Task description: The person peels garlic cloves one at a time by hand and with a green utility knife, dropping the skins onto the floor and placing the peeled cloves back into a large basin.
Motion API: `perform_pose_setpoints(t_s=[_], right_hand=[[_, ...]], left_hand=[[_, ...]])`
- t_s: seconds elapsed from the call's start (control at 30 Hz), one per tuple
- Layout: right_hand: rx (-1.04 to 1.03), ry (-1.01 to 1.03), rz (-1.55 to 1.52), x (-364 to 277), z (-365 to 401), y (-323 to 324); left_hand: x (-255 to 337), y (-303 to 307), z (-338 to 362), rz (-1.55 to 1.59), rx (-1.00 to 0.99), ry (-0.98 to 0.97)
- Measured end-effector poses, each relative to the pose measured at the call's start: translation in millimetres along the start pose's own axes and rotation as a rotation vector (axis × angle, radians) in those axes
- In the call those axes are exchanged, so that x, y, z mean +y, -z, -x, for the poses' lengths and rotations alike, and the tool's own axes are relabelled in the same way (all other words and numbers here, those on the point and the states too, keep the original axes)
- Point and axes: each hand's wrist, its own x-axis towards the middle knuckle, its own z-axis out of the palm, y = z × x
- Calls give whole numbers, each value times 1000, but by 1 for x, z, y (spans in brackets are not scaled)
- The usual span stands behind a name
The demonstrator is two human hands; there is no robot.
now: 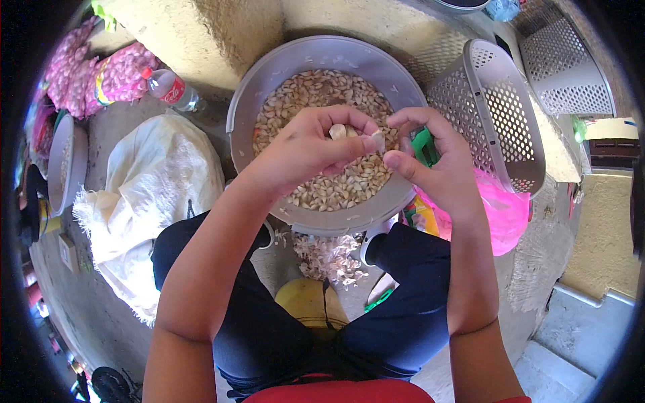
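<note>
My left hand (pixel 322 142) is closed over the grey tub, pinching garlic cloves (pixel 341 131). A bit of pale skin (pixel 378 140) shows at its fingertips. Beside it, my right hand (pixel 435 151) has thumb and forefinger apart, close to that skin. Its other fingers curl around a green-handled tool (pixel 423 148), whose working end I cannot make out. Below both hands, the wide grey tub (pixel 245 87) holds many loose garlic cloves (pixel 322 94).
Garlic peelings (pixel 329 256) lie on the floor between my feet. A white woven sack (pixel 158 174) is at left, near a cola bottle (pixel 173 91) and pink net bags (pixel 124 77). Perforated grey baskets (pixel 494 114) and a pink plastic bag (pixel 500 211) stand right.
</note>
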Motion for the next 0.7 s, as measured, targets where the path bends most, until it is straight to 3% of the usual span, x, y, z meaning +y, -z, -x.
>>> perform_pose_setpoints(t_s=[0.1,0.27,0.47,0.7], right_hand=[[-18,155,82,3,-3,-1],[26,190,95,10,-3,-6],[114,147,39,16,0,-10],[196,109,69,13,1,-21]], left_hand=[[-1,-2,-1,-117,28,-11],[1,-5,-1,-242,66,-37],[-12,-3,-7,-425,159,-275],[-18,-17,-4,-4,230,-69]])
